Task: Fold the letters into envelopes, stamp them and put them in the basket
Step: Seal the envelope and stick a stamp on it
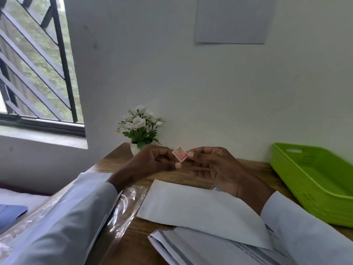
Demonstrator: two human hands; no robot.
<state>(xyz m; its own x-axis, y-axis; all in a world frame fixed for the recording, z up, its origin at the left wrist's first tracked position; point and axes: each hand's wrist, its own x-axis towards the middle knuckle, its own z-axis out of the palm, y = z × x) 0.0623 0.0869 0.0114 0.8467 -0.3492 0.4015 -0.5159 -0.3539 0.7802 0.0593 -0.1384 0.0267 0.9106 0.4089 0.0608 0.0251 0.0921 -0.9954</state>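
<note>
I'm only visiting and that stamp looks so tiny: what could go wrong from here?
The stamp is pinched at its edges between the fingertips of the left hand and the right hand, held in the air above the table, so it could slip, curl or stick to a finger. The envelope lies loose below, partly on a stack of papers, so pressing may shift it and leave the stamp crooked.

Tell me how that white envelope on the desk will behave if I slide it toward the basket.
The envelope looks thin and flat, so it probably slides easily on the wooden desk. It likely bends if lifted by one corner. It seems very light.
</note>
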